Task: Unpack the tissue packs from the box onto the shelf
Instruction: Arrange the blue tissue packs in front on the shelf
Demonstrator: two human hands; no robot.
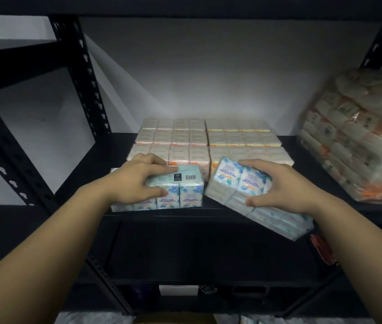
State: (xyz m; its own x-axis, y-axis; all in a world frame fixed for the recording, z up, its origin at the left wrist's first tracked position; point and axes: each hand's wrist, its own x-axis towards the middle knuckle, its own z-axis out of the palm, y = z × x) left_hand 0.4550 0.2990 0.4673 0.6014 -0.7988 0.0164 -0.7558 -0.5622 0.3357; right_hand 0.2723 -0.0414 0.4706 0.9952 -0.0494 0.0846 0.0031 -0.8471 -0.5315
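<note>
Both forearms reach in from 6 o'clock. Left hand (136,181) fingers clasp a blue tissue pack (180,188) resting on the black shelf (87,183); at 3 o'clock, right hand (281,185) grips a tilted pack (239,183) overhanging the shelf's front edge.

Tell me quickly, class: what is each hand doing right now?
Left hand: closed on the blue tissue pack resting at the shelf front edge.
Right hand: closed on the tilted tissue pack, partly off the edge.
</note>
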